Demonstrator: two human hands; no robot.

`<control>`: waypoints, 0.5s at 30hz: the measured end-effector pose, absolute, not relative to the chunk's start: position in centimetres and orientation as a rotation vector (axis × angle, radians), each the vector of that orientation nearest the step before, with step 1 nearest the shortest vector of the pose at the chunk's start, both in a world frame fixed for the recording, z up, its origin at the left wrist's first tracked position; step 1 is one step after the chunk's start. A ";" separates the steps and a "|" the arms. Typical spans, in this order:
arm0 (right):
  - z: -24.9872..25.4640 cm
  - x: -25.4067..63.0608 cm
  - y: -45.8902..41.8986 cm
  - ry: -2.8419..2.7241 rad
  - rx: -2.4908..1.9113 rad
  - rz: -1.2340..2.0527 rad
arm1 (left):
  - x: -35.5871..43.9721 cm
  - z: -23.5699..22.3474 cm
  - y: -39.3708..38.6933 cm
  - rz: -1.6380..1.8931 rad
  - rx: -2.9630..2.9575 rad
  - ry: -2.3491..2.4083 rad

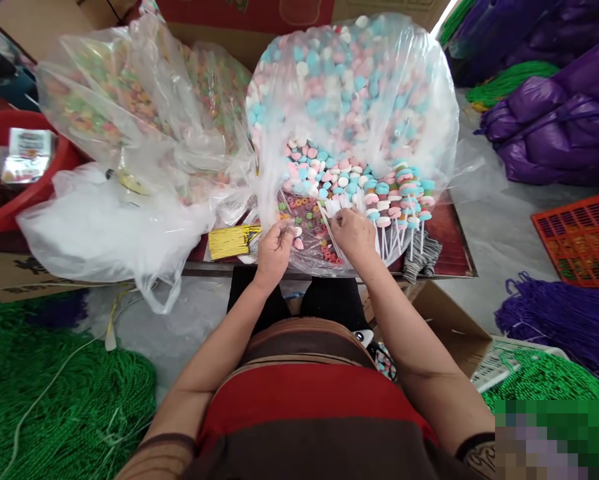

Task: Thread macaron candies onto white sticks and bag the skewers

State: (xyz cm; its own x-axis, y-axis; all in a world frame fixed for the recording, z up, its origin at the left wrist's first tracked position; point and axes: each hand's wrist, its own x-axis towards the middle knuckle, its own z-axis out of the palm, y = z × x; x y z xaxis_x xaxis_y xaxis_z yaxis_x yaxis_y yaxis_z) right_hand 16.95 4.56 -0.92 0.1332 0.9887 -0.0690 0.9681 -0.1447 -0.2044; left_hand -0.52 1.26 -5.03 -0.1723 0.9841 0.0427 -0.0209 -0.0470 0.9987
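Observation:
My left hand (274, 252) is closed at the table's front edge, with a white and a pink marshmallow (298, 244) at its fingertips. My right hand (354, 233) has its fingers bent down on a bunch of thin white sticks (324, 215); how many it grips is hidden. Between the hands lie small coloured candy rings (306, 217) on clear plastic. Behind them, loose pink, blue and white marshmallows (324, 170) spill from a big clear bag (349, 80). Right of my right hand, several finished marshmallow skewers (404, 193) lie in a pile.
Yellow twist ties (232, 242) lie left of my left hand. Beyond are a white plastic bag (104, 233), bags of candy rings (124, 87) and a red basin (24, 197). A striped glove (423, 257) sits at the right table edge. Green cord bundles (54, 387) cover the floor.

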 end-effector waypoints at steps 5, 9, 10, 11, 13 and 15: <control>-0.8 16.8 4.2 -2.037 -2.262 0.247 | -0.4 -5.5 1.4 1.335 1.262 1.330; -1.0 16.5 4.5 -2.001 -2.323 0.258 | -0.4 -5.9 1.5 1.294 1.352 1.327; -1.1 16.4 4.6 -1.980 -2.337 0.263 | -0.4 -5.9 1.6 1.293 1.361 1.320; -1.0 16.4 4.8 -1.962 -2.350 0.267 | -0.4 -6.0 1.6 1.295 1.366 1.312; -0.9 16.3 4.9 -1.944 -2.366 0.270 | -0.4 -6.0 1.5 1.304 1.364 1.310; -0.6 16.2 4.8 -1.966 -2.359 0.265 | -0.4 -5.9 1.5 1.299 1.363 1.318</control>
State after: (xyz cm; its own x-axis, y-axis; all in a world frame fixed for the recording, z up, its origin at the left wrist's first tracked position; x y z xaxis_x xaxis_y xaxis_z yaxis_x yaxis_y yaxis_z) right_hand 16.22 4.78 -0.65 0.1722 0.9806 -0.0932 0.9704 -0.1851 -0.1551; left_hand -0.44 1.53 -5.92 -0.0795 0.9883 0.1303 0.1442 -0.1180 0.9825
